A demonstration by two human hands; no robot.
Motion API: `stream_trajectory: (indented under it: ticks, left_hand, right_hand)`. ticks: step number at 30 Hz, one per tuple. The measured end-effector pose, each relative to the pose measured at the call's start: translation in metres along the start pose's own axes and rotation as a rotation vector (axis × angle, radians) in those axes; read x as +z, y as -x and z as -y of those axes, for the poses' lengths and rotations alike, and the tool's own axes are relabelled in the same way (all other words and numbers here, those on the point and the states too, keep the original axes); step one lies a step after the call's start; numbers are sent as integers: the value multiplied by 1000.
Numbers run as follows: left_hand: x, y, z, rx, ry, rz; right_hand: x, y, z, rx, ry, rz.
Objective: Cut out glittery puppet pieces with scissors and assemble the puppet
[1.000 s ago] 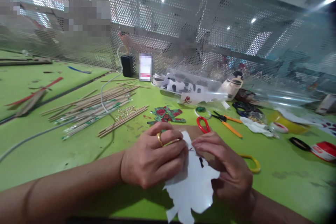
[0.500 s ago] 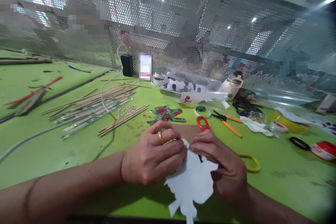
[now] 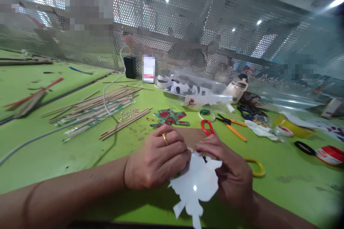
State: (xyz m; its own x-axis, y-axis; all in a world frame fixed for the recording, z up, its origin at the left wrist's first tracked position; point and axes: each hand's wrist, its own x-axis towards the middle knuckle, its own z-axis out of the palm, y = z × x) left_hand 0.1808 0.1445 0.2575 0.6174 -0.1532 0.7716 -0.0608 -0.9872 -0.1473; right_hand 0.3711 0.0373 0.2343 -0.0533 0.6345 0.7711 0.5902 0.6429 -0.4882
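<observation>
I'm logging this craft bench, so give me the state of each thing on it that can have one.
white paper cutout: pinched at its top edge by both hands
left hand: closed on the cutout
right hand: closed on the cutout
wooden sticks: lying loose in a pile
orange-handled cutters: lying flat on the table
clear bag: lying on its side

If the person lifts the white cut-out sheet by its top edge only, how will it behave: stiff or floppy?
The white cut-out sheet looks thin, so it would probably droop. Its glossy surface shows a light reflection, so it may be slippery. The narrow tabs at its lower edge could bend or tear easily. Both the left hand and the right hand pinch its top.
</observation>
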Motion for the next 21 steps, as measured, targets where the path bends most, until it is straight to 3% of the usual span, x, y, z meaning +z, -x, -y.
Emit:
stream_trajectory:
  ticks: [10,21]
  left_hand:
    - [1,1,-2,-4,-8,-9]
    - [2,0,-3,-13,-17,-16]
  right_hand:
    - [0,2,-2,-68,31,-30]
    - [1,5,-2,-38,-33,-34]
